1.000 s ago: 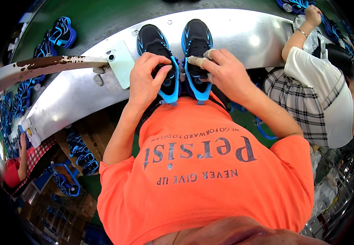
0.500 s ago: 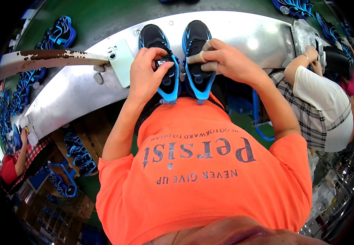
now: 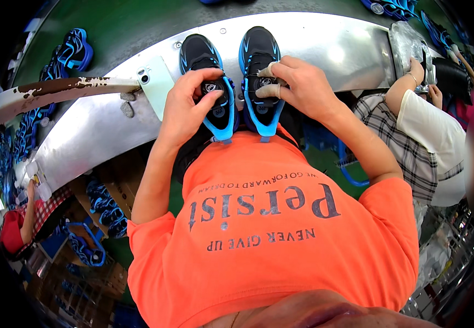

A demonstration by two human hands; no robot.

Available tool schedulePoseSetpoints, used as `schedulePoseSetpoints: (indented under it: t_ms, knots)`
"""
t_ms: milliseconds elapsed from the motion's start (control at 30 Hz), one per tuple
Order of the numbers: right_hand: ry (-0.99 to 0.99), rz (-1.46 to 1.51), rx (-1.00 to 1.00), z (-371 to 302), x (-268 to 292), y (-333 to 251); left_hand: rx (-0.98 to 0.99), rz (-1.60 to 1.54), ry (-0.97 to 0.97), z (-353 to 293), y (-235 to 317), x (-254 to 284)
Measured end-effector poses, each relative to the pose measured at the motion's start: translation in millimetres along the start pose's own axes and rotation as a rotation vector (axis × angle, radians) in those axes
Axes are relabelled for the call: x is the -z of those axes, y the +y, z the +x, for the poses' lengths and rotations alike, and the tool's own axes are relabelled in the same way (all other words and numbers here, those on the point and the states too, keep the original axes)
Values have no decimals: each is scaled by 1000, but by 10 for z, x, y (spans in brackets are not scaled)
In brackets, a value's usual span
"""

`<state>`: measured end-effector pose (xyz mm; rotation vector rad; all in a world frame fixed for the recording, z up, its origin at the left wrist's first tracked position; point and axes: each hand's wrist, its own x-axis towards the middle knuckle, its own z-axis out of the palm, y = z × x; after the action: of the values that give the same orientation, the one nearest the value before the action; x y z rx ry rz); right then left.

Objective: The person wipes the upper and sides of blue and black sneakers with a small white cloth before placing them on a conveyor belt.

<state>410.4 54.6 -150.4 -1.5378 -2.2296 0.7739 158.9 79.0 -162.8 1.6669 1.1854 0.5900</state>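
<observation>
Two black-and-blue sneakers stand side by side on the metal bench edge, toes pointing away from me. My left hand (image 3: 185,104) has thumb and index finger closed about the tongue of the left sneaker (image 3: 197,52), which carries a round badge. On the right sneaker (image 3: 260,44), my right hand (image 3: 305,87) grips the padded tongue in the same way. Tan covers wrap some of its fingertips. Both insoles show a round printed mark, and the heels face my orange shirt.
A pale green phone (image 3: 157,85) lies left of the sneakers, near small stones (image 3: 127,109) and a chipped white metal bar (image 3: 67,90). More sneakers (image 3: 75,49) lie on the green surface beyond the metal bench (image 3: 324,44). Co-workers sit at right (image 3: 428,136) and far left (image 3: 21,224).
The fingers of my right hand have spread from a tight pinch at the sneaker's side to either side of its tongue badge. My left hand keeps its place at the left tongue.
</observation>
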Motion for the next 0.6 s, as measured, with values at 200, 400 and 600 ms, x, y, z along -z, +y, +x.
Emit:
schedulePoseSetpoints:
  t_ms: [200,400,600]
  knots:
    - [-29,70,140,-11,-62,180,-201,-33,232,-281,279,-277]
    - [0,129,114,10,-76,150,671,-992,-376,-376,386,-565]
    - [17,67,13,-67,-128,75,677,-1292,-209,-332,282,-839]
